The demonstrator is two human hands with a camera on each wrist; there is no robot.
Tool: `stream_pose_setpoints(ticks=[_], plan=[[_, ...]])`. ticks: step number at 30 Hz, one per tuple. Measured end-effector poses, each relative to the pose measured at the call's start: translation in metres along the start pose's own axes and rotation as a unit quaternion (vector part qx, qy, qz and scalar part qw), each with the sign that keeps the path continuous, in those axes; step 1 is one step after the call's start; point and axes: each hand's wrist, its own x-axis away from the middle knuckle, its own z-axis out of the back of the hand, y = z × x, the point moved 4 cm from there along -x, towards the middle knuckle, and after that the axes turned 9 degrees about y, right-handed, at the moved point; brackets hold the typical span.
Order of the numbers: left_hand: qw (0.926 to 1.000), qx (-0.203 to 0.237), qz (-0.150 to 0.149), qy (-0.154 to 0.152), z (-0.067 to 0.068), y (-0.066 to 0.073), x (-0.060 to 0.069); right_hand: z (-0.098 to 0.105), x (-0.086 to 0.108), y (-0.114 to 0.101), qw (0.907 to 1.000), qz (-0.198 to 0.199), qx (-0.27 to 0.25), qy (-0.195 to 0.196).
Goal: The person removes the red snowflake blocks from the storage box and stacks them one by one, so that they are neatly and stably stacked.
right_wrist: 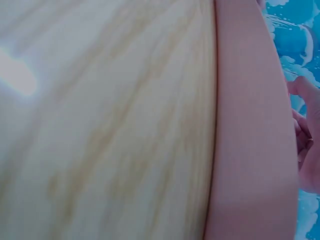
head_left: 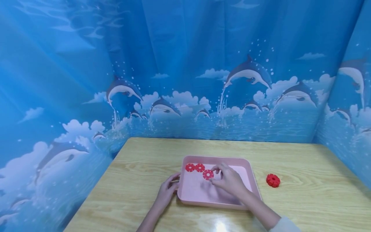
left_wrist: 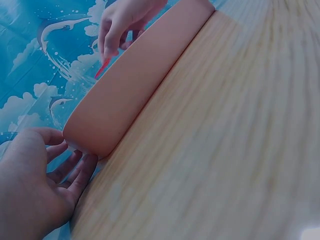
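In the head view a pink tray (head_left: 200,203) lies on the table. My left hand (head_left: 166,194) holds its left end; in the left wrist view the fingers of that hand (left_wrist: 40,180) bend against the tray's end wall (left_wrist: 120,95). Over the tray, my right hand (head_left: 230,182) pinches a red notched snowflake disc (head_left: 208,174) between thumb and fingertip. The disc (left_wrist: 103,68) shows edge-on above the rim in the left wrist view. Two similar red discs, one left (head_left: 190,167) and one right (head_left: 200,168), lie side by side at the tray's far left.
A small stack of red notched discs (head_left: 273,180) sits on the wooden table (head_left: 301,199) to the right of the tray. Behind the table hangs a blue curtain (head_left: 185,64) printed with dolphins. The tray's raised rim surrounds the discs inside it.
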Motion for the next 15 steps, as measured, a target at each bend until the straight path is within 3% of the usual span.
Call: stream_pose_setpoints(ticks=[4,10,15], plan=[[0.9999,0.009,0.006,-0.001,0.002,-0.014,-0.005,0.012,0.003,0.004,1.0000,-0.008,0.004,0.002],[1.0000,-0.007,0.000,0.002,-0.001,0.003,0.001,0.029,0.009,0.009,0.9997,0.010,0.014,0.020],[0.9999,-0.009,-0.004,0.001,-0.001,0.005,0.001,0.043,0.015,0.014,0.9991,0.017,0.022,0.031]])
